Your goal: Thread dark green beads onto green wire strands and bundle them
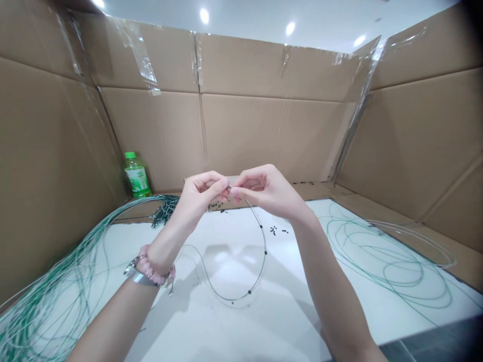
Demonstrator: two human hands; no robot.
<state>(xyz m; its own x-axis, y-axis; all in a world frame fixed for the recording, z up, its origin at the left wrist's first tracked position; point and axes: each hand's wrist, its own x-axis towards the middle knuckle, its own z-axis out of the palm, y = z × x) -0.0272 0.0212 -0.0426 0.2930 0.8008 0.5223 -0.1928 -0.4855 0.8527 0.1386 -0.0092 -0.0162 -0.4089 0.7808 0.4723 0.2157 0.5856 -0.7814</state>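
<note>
My left hand (202,193) and my right hand (264,191) meet at the middle of the view, both pinched with fingertips almost touching. Between them is the end of a thin green wire (265,251); a small shiny bit shows at the fingertips, too small to name. From there the wire hangs in a wide loop over the white board (234,332), with several small black pieces spaced along it. Loose black pieces (273,231) lie on the board to the right of the loop, and more are partly hidden behind my hands.
A large bundle of green wires (75,266) fills the left side, with dark ends (165,210) bunched at the back. Coiled wires (392,266) lie at the right. A green bottle (137,177) stands in the back left corner. Cardboard walls (241,130) surround the board.
</note>
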